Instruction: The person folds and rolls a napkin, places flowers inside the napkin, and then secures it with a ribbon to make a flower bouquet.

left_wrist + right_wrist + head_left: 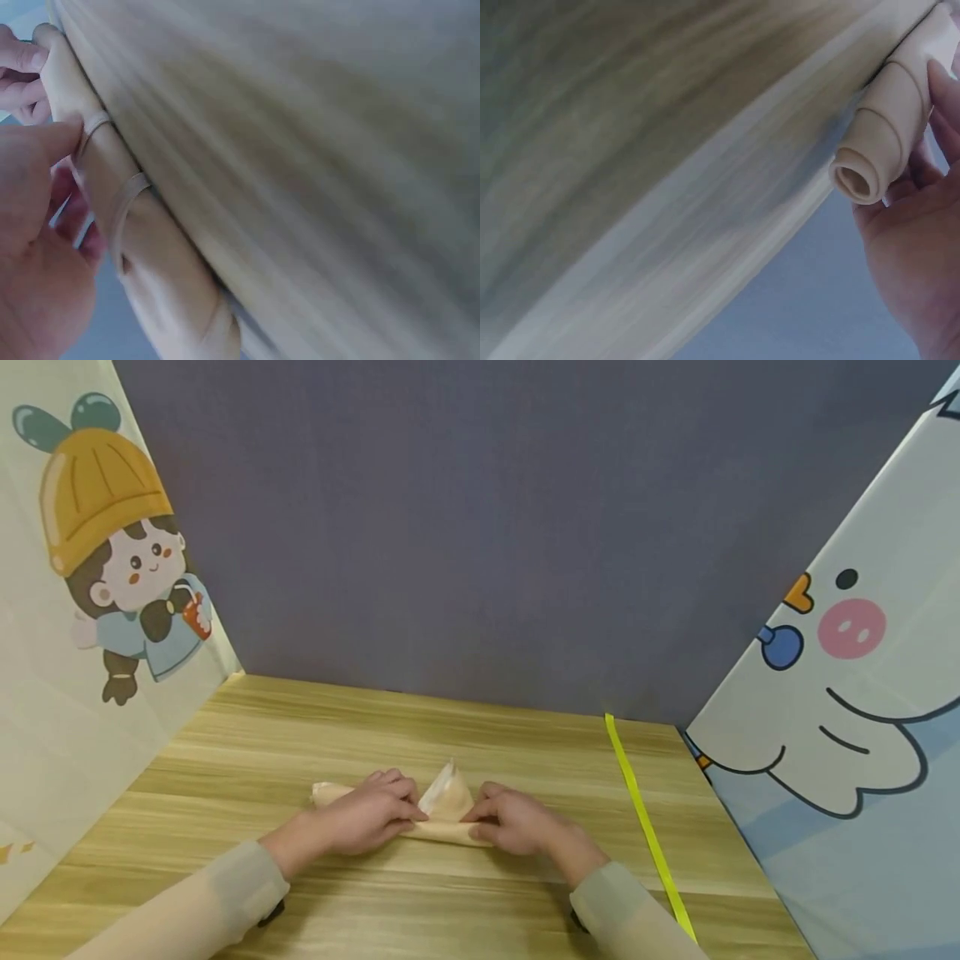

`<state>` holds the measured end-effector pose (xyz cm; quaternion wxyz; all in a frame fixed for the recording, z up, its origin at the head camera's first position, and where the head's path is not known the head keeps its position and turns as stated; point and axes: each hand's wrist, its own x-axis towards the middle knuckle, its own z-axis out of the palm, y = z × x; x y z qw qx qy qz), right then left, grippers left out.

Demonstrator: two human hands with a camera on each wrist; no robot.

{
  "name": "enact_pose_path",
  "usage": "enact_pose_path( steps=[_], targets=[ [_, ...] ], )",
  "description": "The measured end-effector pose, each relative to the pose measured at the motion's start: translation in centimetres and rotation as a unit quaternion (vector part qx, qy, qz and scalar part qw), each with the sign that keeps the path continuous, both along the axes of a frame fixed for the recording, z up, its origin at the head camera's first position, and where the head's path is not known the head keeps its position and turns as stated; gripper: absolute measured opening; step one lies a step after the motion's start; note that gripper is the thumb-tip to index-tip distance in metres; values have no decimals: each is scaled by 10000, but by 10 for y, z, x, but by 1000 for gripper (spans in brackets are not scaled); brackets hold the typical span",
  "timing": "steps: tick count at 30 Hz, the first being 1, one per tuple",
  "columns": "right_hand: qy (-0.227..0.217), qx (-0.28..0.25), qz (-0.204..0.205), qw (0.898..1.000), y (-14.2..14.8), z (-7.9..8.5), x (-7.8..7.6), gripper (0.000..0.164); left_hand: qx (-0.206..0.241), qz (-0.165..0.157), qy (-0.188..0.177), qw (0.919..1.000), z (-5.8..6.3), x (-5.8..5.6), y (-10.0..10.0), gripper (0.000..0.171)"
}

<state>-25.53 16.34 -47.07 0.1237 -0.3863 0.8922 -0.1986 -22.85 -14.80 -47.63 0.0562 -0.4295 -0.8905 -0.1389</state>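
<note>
A beige, soft-looking sheet rolled into a tube (446, 833) lies across the wooden table, with a pointed flap (453, 799) of it still flat and rising between the hands. My left hand (375, 812) grips the roll left of the flap, thumb on the near side and fingers beyond. To the right, my right hand (521, 823) pinches the roll near its right end. In the right wrist view the roll's open end (853, 180) shows a hollow spiral. Layered edges wrap round the roll (161, 255) in the left wrist view.
A yellow strip (645, 818) runs down the wooden table (315, 910) right of the hands. A dark grey panel (480, 527) stands behind. Cartoon-printed walls flank the table on the left (45, 735) and right (900, 677).
</note>
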Motion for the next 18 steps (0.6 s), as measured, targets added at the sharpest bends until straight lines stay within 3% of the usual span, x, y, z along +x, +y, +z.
enact_pose_path(
  steps=[5, 13, 18],
  targets=[
    [28, -96, -10, 9999, -1, -1, 1, 22, 46, 50, -187, 9998, 5, -2, 3, 28],
    [-97, -300, -102, 9995, 3, -3, 4, 22, -93, -198, -93, 9997, 8, -3, 3, 23],
    [239, -307, 138, 9991, 3, 1, 5, 29, -136, -221, -246, 9994, 7, -3, 4, 29]
  ],
)
